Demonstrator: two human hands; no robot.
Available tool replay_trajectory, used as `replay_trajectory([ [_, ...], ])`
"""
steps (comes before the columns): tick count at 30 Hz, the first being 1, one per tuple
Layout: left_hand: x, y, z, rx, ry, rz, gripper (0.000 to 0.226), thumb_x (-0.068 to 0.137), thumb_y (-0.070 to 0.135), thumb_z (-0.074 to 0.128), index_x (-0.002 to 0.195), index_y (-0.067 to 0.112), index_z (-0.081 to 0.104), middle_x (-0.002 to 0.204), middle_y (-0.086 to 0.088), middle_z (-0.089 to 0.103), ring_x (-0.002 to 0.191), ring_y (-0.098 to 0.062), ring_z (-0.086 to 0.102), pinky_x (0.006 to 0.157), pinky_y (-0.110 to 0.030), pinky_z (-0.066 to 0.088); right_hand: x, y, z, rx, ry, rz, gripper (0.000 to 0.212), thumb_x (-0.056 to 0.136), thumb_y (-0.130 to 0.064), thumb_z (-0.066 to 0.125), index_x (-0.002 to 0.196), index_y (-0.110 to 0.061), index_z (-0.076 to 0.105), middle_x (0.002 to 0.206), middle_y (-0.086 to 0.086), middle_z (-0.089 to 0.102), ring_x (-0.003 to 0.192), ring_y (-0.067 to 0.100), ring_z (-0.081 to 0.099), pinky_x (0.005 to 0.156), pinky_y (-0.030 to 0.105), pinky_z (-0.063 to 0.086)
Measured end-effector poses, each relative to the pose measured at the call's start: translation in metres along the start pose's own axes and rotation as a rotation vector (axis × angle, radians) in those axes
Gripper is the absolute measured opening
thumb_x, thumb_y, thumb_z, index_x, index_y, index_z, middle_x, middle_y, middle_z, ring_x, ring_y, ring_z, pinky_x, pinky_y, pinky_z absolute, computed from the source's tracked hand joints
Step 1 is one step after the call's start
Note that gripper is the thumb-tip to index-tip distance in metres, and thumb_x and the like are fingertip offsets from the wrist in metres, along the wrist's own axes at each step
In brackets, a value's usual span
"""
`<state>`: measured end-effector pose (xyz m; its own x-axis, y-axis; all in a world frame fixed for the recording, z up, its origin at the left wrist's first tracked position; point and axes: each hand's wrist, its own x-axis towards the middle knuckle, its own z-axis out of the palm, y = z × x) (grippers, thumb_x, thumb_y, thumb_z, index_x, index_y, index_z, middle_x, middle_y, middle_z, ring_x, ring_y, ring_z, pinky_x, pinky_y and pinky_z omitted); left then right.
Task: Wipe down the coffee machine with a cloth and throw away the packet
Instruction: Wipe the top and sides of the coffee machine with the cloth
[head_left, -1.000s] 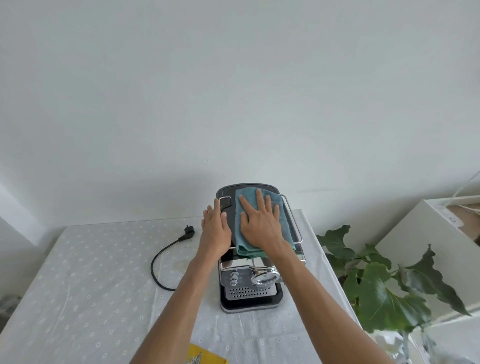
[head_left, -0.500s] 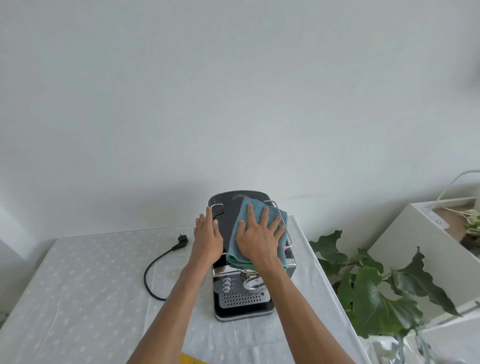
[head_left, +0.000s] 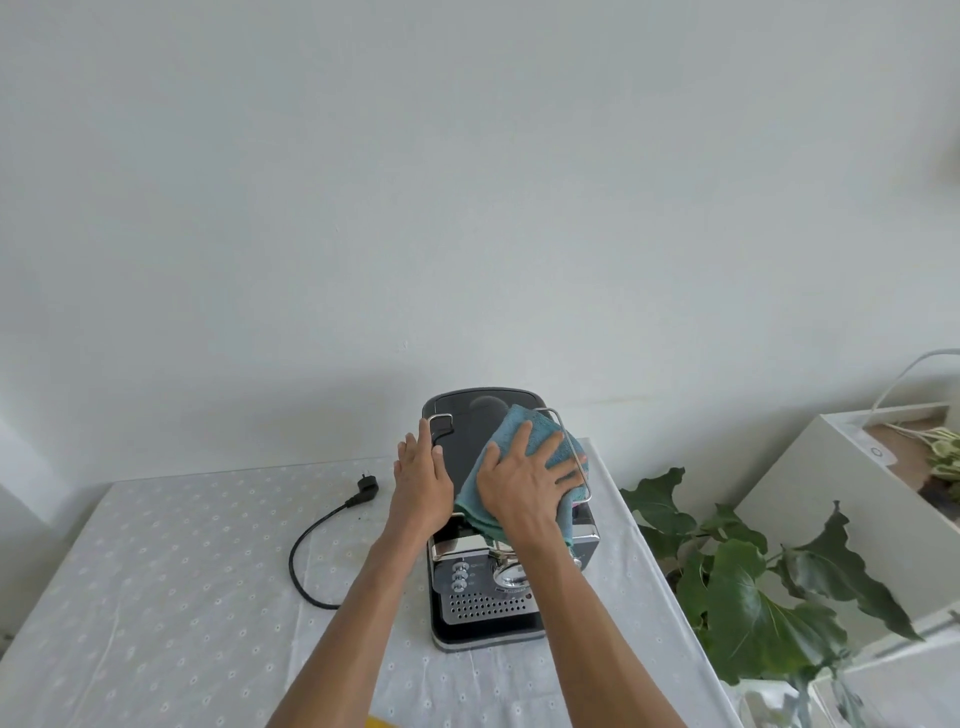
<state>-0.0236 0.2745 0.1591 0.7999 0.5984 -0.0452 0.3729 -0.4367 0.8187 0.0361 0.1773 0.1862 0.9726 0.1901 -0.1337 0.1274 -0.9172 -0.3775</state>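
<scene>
Coffee machine (head_left: 485, 597) stands upright on the table (head_left: 156, 597), near its right edge. Right hand (head_left: 524, 488) lies flat, fingers spread, pressing the teal cloth (head_left: 511, 431) onto the machine's top right side (cloth drapes over the front edge). Left hand (head_left: 421, 480) rests open-palmed against the top left side, gripping nothing. Unplugged power cord (head_left: 317, 535) lies left of the machine. Packet: only a yellow sliver at the bottom frame edge, identity uncertain.

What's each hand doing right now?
Left hand: open, flat against the coffee machine's left side.
Right hand: open, fingers spread, pressing the teal cloth onto the machine's top.
</scene>
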Motion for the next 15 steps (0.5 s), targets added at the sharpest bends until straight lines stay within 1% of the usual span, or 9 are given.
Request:
replay_trajectory([
  [3, 0.001, -0.003, 0.000, -0.006, -0.005, -0.001, 0.053, 0.108, 0.026, 0.018, 0.158, 0.021, 0.003, 0.165, -0.013, 0.007, 0.153, -0.025, -0.003, 0.125, -0.041, 0.003, 0.005, -0.005, -0.001, 0.040, 0.010, 0.057, 0.068, 0.103, -0.049, 0.019, 0.162, -0.018, 0.004, 0.167, 0.023, -0.002, 0.146, 0.059, -0.010, 0.118, 0.068, -0.006],
  [9, 0.001, -0.003, 0.000, -0.029, -0.014, 0.011, 0.053, 0.108, 0.026, 0.018, 0.158, 0.021, 0.002, 0.165, -0.013, 0.006, 0.153, -0.026, -0.004, 0.125, -0.042, 0.003, 0.012, -0.003, -0.006, 0.097, 0.004, 0.100, 0.069, 0.102, -0.049, 0.020, 0.162, -0.019, 0.004, 0.167, 0.023, -0.004, 0.149, 0.054, -0.012, 0.118, 0.065, -0.010],
  [12, 0.001, -0.005, 0.000, -0.045, -0.015, 0.013, 0.053, 0.108, 0.027, 0.018, 0.158, 0.021, 0.002, 0.165, -0.012, 0.007, 0.153, -0.026, -0.004, 0.125, -0.041, 0.003, 0.004, -0.001, -0.004, 0.074, 0.007, 0.059, 0.070, 0.103, -0.051, 0.020, 0.162, -0.018, 0.004, 0.167, 0.023, -0.002, 0.150, 0.053, -0.008, 0.120, 0.064, -0.006],
  [15, -0.001, -0.005, -0.001, -0.063, -0.016, 0.014, 0.053, 0.107, 0.028, 0.018, 0.158, 0.022, 0.002, 0.165, -0.011, 0.006, 0.153, -0.024, -0.004, 0.124, -0.040, 0.002, -0.010, 0.004, 0.002, -0.015, 0.021, -0.059, 0.071, 0.103, -0.053, 0.023, 0.162, -0.018, 0.002, 0.166, 0.026, -0.003, 0.149, 0.055, -0.005, 0.120, 0.063, -0.002],
])
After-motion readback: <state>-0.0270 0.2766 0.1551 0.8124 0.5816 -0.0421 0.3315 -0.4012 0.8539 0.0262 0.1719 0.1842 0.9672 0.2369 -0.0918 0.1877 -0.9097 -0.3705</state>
